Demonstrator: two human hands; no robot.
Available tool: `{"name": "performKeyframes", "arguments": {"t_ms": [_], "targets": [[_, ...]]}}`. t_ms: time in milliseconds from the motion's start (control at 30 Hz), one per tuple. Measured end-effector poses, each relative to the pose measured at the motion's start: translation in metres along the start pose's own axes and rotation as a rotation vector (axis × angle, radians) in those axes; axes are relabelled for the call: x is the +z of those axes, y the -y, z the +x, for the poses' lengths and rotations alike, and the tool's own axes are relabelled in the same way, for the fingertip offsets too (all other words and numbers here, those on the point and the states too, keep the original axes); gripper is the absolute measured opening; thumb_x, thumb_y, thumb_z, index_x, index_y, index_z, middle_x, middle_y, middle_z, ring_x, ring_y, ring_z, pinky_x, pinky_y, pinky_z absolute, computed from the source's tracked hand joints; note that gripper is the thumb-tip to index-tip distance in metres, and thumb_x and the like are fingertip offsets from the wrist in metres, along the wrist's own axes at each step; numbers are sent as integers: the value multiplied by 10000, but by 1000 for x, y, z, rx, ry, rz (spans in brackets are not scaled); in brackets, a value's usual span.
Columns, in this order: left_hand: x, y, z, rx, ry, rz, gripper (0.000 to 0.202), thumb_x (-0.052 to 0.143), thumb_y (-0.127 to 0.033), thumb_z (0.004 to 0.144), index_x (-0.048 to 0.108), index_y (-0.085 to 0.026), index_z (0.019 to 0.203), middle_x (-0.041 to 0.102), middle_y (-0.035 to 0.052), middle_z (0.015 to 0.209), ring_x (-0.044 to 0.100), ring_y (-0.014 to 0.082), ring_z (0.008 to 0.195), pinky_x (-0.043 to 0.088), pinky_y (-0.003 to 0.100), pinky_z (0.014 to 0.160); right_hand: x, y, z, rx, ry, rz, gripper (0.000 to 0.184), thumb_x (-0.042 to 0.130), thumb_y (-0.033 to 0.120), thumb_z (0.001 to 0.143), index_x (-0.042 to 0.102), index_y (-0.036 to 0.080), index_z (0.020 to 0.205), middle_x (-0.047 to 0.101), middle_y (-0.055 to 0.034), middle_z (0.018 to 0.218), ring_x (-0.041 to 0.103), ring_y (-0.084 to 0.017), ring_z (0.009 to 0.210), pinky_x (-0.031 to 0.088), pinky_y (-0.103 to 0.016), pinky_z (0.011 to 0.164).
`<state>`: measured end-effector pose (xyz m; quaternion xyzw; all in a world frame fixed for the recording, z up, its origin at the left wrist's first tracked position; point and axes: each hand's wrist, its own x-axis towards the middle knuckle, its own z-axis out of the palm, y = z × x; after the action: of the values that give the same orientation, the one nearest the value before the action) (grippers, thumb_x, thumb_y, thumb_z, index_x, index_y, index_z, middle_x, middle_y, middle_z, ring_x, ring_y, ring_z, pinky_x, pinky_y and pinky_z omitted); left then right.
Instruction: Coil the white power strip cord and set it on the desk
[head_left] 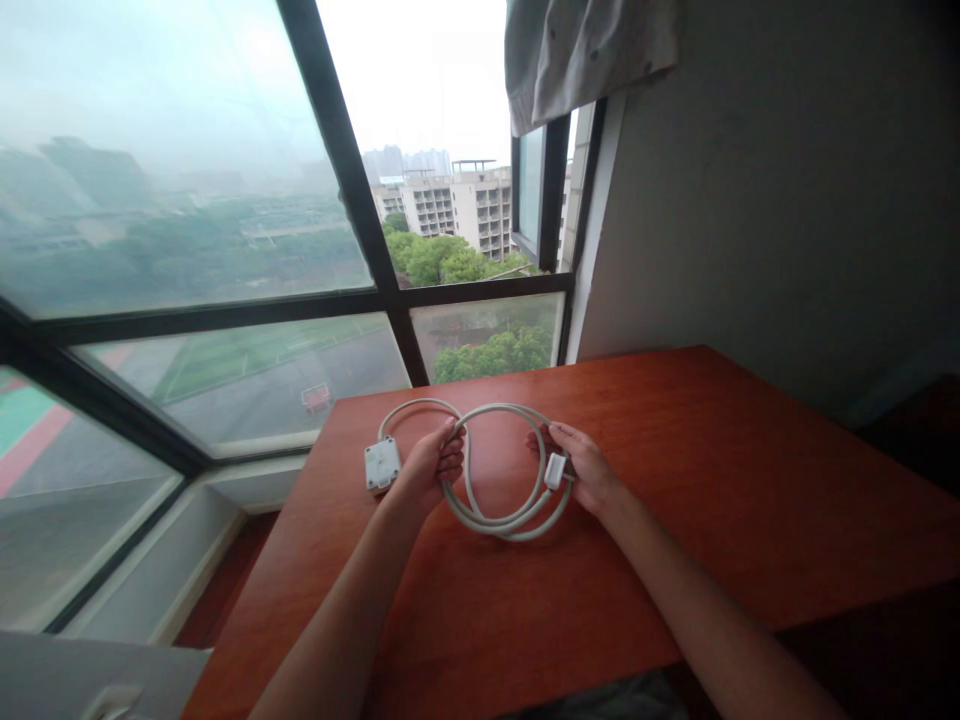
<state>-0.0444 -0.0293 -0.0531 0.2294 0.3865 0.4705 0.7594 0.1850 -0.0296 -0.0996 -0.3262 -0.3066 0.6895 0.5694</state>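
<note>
Both hands are sitting over a reddish wood table (675, 480) by a big window (247, 300). The left hand (431, 465) is gripping a looped white cable (495, 520) where the loops cross, and the square plug block (382, 464) is lying on the table just left of it. The right hand (585, 468) is pinching the cable's other side, right by a small white connector (555, 470). A curtain (585, 50) is hanging up top.

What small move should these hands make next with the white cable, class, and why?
Probably the left hand should draw the square white block in against the coil. The cable is already gathered in loops between both hands. The right hand holds the plug against them, while the block lies apart on the table, joined by one loose arc.
</note>
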Motion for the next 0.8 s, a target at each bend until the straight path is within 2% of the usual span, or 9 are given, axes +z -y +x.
{"name": "performKeyframes", "arguments": {"t_ms": [200,333,500,633,700,800], "targets": [[1,5,0,90,-49,19,237,595,-314,882,488,-142,758,284,-110,496,218,2,323,156,97,308,-2,-1,1,18,-37,4,188,712,322,781,701,175,898,732,-50,797,670,-151,657,568,-263,623],[-5,8,4,70,-54,-54,209,553,-295,910,489,-143,782,280,-113,497,207,4,316,144,99,303,-4,1,1,95,-3,64,231,655,352,824,718,160,936,747,-79,879,698,-168,741,577,-268,675],[-11,10,8,32,-41,-169,192,512,-267,936,478,-148,790,257,-114,484,217,14,310,150,98,298,0,3,-2,76,67,137,353,585,462,857,702,181,1036,739,-90,1013,707,-218,882,579,-359,773],[-11,13,8,28,-57,-238,217,470,-265,961,474,-146,781,259,-113,474,233,14,303,148,103,299,3,6,-3,59,100,194,440,533,547,858,688,177,1041,724,-109,1065,689,-263,970,570,-426,808],[-11,14,8,43,-72,-271,237,440,-266,976,475,-143,776,255,-114,467,240,15,299,142,105,300,3,6,-3,67,101,223,420,537,519,855,689,163,1017,723,-121,1062,680,-271,999,562,-434,832],[-13,13,9,74,-92,-323,243,433,-261,980,473,-145,770,247,-115,464,241,19,294,137,113,297,3,4,-3,91,109,252,322,569,400,843,692,144,994,731,-126,1032,677,-267,1005,545,-429,875]]}}
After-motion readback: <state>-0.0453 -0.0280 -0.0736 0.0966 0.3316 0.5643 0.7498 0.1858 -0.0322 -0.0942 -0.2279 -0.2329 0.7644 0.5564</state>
